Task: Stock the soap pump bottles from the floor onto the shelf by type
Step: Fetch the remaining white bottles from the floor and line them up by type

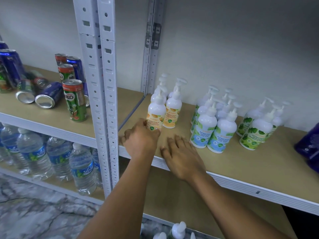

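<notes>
Two bare forearms, reaching up from the bottom edge toward the shelf board (241, 163). Left hand (140, 138) at the base of the front orange-label pump bottle (156, 114), fingers curled against its lower left side; whether actually gripping it, cannot tell. Right hand (181, 156) just right of the left hand, palm down over the board's front edge, fingers loosely spread, holding nothing and clear of every bottle.

Orange-label hand wash bottles (172, 109) grouped at the board's left end in two short rows running back toward the wall, all upright. Blue-label cool mint bottles (222, 131) upright in a cluster to the right of the orange group, with a bare gap of board between the two groups. Green-label bottles (257, 133) further right again, also upright and apart from the blue group. Dark blue refill pouch (309, 145) at the board's far right, cut off by the frame.

White pump tops of more soap bottles (178, 229) low down, below the board, at the bottom edge.

Left of the white upright post (101, 83): Milo cans (74, 100) standing, blue cans (48, 97) partly toppled, and water bottles (82, 166) on the level underneath.
</notes>
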Demonstrator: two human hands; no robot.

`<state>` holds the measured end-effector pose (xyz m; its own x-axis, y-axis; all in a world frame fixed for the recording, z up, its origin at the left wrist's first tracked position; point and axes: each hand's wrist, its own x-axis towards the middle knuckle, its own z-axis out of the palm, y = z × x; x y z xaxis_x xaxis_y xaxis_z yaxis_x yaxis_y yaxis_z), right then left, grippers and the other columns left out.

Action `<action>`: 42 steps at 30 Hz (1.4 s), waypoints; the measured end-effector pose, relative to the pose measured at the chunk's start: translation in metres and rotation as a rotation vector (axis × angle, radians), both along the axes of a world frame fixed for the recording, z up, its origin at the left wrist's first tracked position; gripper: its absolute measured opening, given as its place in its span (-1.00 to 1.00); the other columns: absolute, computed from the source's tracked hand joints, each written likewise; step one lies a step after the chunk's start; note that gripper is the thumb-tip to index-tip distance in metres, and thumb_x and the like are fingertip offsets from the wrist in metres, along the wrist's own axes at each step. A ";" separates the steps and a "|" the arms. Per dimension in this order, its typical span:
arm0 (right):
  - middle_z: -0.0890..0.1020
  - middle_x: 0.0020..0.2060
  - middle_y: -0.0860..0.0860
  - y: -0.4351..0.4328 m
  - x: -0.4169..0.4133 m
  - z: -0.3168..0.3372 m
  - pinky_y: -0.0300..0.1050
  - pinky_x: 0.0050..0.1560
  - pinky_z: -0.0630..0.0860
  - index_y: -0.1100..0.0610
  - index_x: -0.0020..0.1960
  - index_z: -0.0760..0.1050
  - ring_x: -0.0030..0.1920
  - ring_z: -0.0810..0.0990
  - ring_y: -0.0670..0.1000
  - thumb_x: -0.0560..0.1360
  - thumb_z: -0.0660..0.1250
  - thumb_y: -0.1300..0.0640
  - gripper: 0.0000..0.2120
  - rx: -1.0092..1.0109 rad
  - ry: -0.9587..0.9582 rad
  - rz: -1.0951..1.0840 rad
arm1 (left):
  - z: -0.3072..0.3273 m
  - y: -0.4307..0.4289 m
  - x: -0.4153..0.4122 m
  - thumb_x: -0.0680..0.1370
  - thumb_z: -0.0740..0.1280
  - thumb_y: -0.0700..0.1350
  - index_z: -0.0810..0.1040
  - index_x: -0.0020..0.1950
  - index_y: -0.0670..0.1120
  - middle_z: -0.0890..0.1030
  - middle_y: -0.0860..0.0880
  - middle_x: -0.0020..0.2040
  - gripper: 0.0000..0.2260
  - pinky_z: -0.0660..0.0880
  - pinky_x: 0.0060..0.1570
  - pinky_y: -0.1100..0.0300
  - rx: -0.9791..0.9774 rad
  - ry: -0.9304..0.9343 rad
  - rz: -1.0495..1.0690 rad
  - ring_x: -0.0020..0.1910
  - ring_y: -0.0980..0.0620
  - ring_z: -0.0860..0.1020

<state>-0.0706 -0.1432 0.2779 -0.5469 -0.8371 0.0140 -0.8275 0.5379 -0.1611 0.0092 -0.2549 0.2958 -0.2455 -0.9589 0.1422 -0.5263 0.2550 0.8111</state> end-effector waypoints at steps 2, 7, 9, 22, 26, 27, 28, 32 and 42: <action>0.07 0.62 0.09 0.000 0.000 -0.001 0.06 0.59 -0.09 0.04 0.63 0.05 0.62 -0.03 0.11 0.67 -0.13 -0.20 -0.40 -0.007 0.003 0.001 | -0.001 -0.003 -0.004 0.45 0.45 0.21 0.53 0.20 0.10 0.67 0.04 0.11 -0.61 0.36 0.22 -0.01 0.009 -0.019 0.030 0.21 -0.11 0.50; 0.06 0.62 0.10 0.002 0.000 -0.002 0.05 0.59 -0.10 0.04 0.63 0.06 0.62 -0.04 0.10 0.67 -0.11 -0.20 -0.40 -0.015 -0.003 0.003 | -0.002 -0.008 -0.013 0.46 0.41 0.23 0.52 0.22 0.13 0.67 0.03 0.09 -0.62 0.30 0.16 0.02 0.024 -0.066 0.085 0.19 -0.11 0.50; 0.06 0.62 0.10 0.001 0.000 -0.001 0.05 0.59 -0.10 0.04 0.63 0.05 0.62 -0.03 0.10 0.67 -0.11 -0.20 -0.40 -0.016 -0.005 0.004 | -0.001 -0.008 -0.014 0.47 0.40 0.23 0.52 0.23 0.14 0.67 0.02 0.09 -0.62 0.29 0.16 0.02 0.026 -0.080 0.091 0.19 -0.11 0.49; 0.27 0.55 0.09 0.005 -0.001 -0.001 0.01 0.55 0.06 0.06 0.54 0.27 0.56 0.15 0.09 0.65 -0.01 -0.21 -0.43 -0.136 0.008 0.020 | -0.001 -0.003 -0.003 0.42 0.50 0.18 0.42 0.36 -0.06 0.61 -0.07 0.23 -0.38 0.36 0.18 0.01 -0.029 -0.085 0.029 0.27 -0.14 0.51; 0.48 0.38 0.04 0.022 0.003 0.000 -0.09 0.39 0.26 0.10 0.34 0.51 0.39 0.38 0.06 0.61 0.20 -0.13 -0.57 -0.275 -0.041 0.050 | -0.004 0.011 0.022 0.41 0.50 0.11 0.42 0.39 -0.10 0.57 -0.12 0.28 -0.37 0.43 0.19 -0.03 -0.140 -0.130 -0.107 0.26 -0.17 0.52; 0.51 0.34 0.02 0.029 0.004 -0.001 -0.10 0.35 0.31 0.10 0.31 0.54 0.35 0.42 0.05 0.59 0.25 -0.11 -0.60 -0.316 -0.075 0.051 | -0.004 0.016 0.030 0.43 0.49 0.11 0.43 0.41 -0.10 0.56 -0.12 0.30 -0.38 0.44 0.21 -0.04 -0.161 -0.155 -0.146 0.27 -0.17 0.51; 0.55 0.28 0.00 0.039 0.007 -0.003 -0.11 0.32 0.35 0.10 0.27 0.57 0.31 0.45 0.04 0.57 0.29 -0.09 -0.63 -0.371 -0.116 0.053 | -0.004 0.022 0.038 0.46 0.46 0.10 0.43 0.42 -0.09 0.55 -0.12 0.32 -0.40 0.44 0.23 -0.05 -0.178 -0.177 -0.180 0.28 -0.17 0.51; 0.61 -0.01 -0.07 0.096 0.028 -0.020 -0.10 0.16 0.44 0.08 0.03 0.64 0.10 0.51 -0.03 0.52 0.30 -0.01 -0.78 -0.652 -0.159 0.059 | -0.011 0.056 0.070 0.52 0.42 0.07 0.48 0.40 -0.06 0.53 -0.08 0.31 -0.51 0.44 0.22 0.03 -0.194 -0.153 -0.272 0.29 -0.09 0.48; 0.55 -0.19 -0.17 0.227 0.068 -0.150 -0.17 -0.09 0.43 0.01 -0.12 0.57 -0.15 0.53 -0.11 0.45 0.33 0.00 -0.90 -0.496 -0.456 -0.198 | -0.138 0.180 0.150 0.47 0.48 0.00 0.56 0.08 -0.04 0.61 -0.02 0.06 -0.74 0.56 0.10 0.00 0.215 -0.092 -0.317 0.04 -0.03 0.60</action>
